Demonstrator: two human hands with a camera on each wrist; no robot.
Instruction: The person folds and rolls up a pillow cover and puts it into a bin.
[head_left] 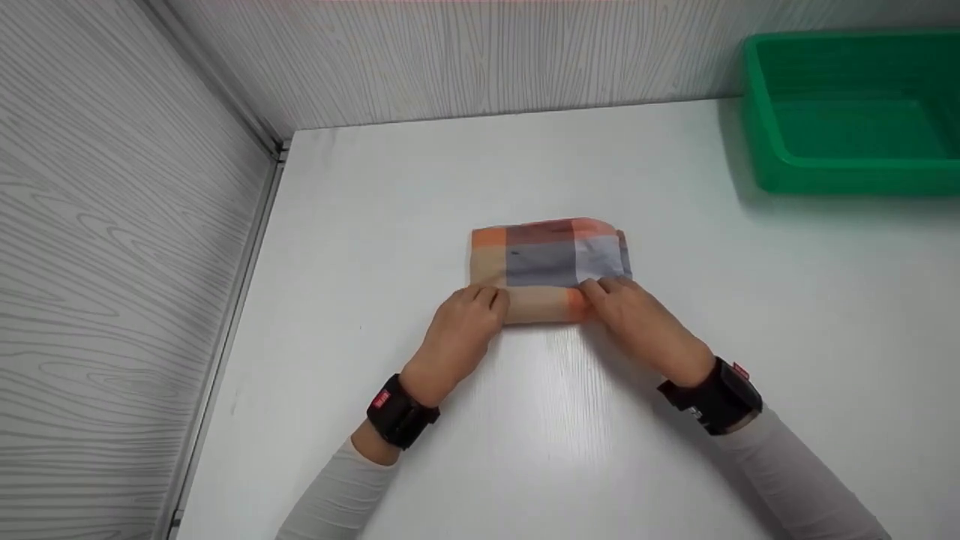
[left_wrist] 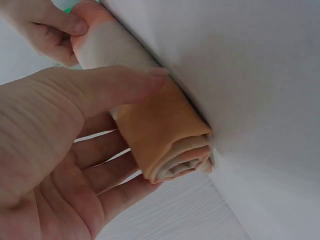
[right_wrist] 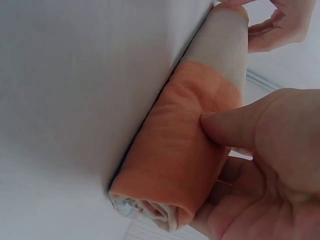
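At the centre of the head view, the checked cloth [head_left: 547,270] lies on the white table [head_left: 450,465], its near edge already rolled and a flat stretch beyond left to go, I'd judge. The left hand [head_left: 461,330] and right hand [head_left: 637,319] each pinch an end of the roll, thumbs on top. The wrist views show the spiralled layers at each end (hidden from above), while only the head view shows the green bin [head_left: 855,112] at upper right.

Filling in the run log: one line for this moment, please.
left hand grips cloth roll | right hand grips roll | green bin apart

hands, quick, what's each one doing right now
Left hand: thumb and fingers grip the rolled end of the plaid cloth.
Right hand: grips the roll's other end.
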